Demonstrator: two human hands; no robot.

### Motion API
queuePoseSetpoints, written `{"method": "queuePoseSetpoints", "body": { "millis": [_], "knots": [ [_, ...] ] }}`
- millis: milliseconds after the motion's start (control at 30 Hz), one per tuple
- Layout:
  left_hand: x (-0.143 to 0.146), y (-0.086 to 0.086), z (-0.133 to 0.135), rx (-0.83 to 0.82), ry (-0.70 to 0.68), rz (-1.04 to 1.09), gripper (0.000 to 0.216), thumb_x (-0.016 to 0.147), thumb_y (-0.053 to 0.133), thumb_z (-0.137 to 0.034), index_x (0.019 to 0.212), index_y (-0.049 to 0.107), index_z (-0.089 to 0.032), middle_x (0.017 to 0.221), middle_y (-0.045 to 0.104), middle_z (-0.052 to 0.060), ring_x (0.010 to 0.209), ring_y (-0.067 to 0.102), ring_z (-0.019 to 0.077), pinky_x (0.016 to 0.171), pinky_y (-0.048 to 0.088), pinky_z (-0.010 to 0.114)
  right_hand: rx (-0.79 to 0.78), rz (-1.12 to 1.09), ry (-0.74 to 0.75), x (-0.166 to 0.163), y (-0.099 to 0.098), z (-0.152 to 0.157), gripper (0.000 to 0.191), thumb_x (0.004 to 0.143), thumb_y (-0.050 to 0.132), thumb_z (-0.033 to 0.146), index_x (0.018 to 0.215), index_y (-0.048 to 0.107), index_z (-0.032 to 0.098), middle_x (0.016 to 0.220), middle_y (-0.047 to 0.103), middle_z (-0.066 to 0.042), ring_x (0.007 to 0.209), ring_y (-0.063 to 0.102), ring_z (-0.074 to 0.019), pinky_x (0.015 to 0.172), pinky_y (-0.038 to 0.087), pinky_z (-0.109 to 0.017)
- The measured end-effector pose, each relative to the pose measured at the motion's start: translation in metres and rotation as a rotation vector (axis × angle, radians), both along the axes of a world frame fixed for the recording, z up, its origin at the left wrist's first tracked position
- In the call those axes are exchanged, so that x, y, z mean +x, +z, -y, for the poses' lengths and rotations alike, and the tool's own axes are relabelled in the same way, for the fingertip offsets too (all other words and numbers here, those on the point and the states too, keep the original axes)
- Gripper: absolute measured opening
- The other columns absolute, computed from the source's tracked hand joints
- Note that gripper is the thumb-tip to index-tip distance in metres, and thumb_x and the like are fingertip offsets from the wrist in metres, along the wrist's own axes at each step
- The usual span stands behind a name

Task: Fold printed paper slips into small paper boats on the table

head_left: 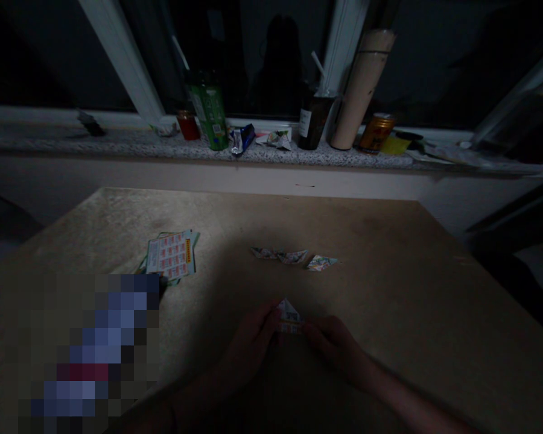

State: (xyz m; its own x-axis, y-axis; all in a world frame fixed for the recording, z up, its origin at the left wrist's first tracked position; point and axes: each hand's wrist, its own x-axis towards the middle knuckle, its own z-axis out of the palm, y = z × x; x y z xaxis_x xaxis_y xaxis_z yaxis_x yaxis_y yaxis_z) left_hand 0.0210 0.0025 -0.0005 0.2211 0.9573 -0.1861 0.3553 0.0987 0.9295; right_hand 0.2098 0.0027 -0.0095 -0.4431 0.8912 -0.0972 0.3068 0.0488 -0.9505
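Dark windows [247, 66] back a dim room, above a brown desk [389, 289] and a speckled sill [131, 144] bearing a green bottle [215, 120]. A pixelated patch [95, 349] hides the desk's near left part; shadow blurs the near edge. Toward the far left corner lie stacked printed sheets [169, 256]; small folded pieces [292, 257] lie nearer the far edge's middle. Left hand [253, 328] and right hand [328, 334] both pinch a folded paper [288, 316], printed, peaked on top, midway between the side edges, its sides partly covered by fingers.
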Motion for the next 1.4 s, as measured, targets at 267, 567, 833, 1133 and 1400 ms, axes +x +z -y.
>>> {"method": "queuePoseSetpoints", "body": {
  "millis": [267, 567, 833, 1133, 1400],
  "knots": [
    [0.000, 0.004, 0.009, 0.267, -0.157, -0.199, 0.069, 0.076, 0.064, -0.027, 0.138, 0.035, -0.024, 0.137, 0.046, 0.007, 0.120, 0.046, 0.0264, 0.101, 0.037, 0.037, 0.023, 0.010, 0.045, 0.003, 0.005, -0.004, 0.050, 0.089, 0.033, 0.057, 0.058, 0.038, 0.019, 0.053, 0.031, 0.004, 0.048, 0.026, -0.0084, 0.043, 0.021, -0.021],
    [0.002, -0.001, 0.004, 0.184, -0.133, -0.250, 0.051, 0.086, 0.055, -0.030, 0.135, 0.043, -0.026, 0.129, 0.056, 0.003, 0.114, 0.055, 0.0229, 0.098, 0.041, 0.036, 0.104, -0.014, -0.160, 0.004, -0.004, -0.006, 0.052, 0.085, 0.041, 0.058, 0.051, 0.038, 0.019, 0.049, 0.028, 0.005, 0.045, 0.024, -0.0081, 0.041, 0.020, -0.022],
    [0.003, -0.001, 0.002, 0.030, -0.082, -0.083, 0.055, 0.083, 0.061, -0.036, 0.134, 0.045, -0.022, 0.123, 0.061, 0.004, 0.108, 0.059, 0.0238, 0.094, 0.044, 0.032, 0.316, -0.234, -0.377, 0.004, 0.001, -0.003, 0.012, 0.082, 0.061, 0.033, 0.082, 0.060, 0.021, 0.072, 0.061, -0.001, 0.065, 0.058, -0.0135, 0.057, 0.046, -0.021],
    [0.006, -0.003, 0.000, -0.033, -0.078, 0.094, 0.065, 0.081, 0.063, -0.038, 0.138, 0.038, -0.019, 0.121, 0.062, 0.004, 0.106, 0.060, 0.0226, 0.092, 0.045, 0.031, 0.444, -0.240, -0.314, -0.001, 0.000, 0.001, 0.021, 0.081, 0.064, 0.017, 0.100, 0.066, 0.027, 0.095, 0.070, -0.005, 0.089, 0.065, -0.0187, 0.078, 0.053, -0.032],
    [0.005, 0.009, -0.005, 0.002, -0.187, 0.079, 0.035, 0.086, 0.056, -0.041, 0.113, 0.064, -0.020, 0.100, 0.070, 0.001, 0.090, 0.064, 0.0214, 0.080, 0.046, 0.027, 0.611, -0.185, -0.345, -0.001, 0.009, -0.001, 0.026, 0.080, 0.065, 0.016, 0.103, 0.067, 0.027, 0.096, 0.070, -0.006, 0.091, 0.065, -0.0210, 0.077, 0.055, -0.035]
  ]
}}
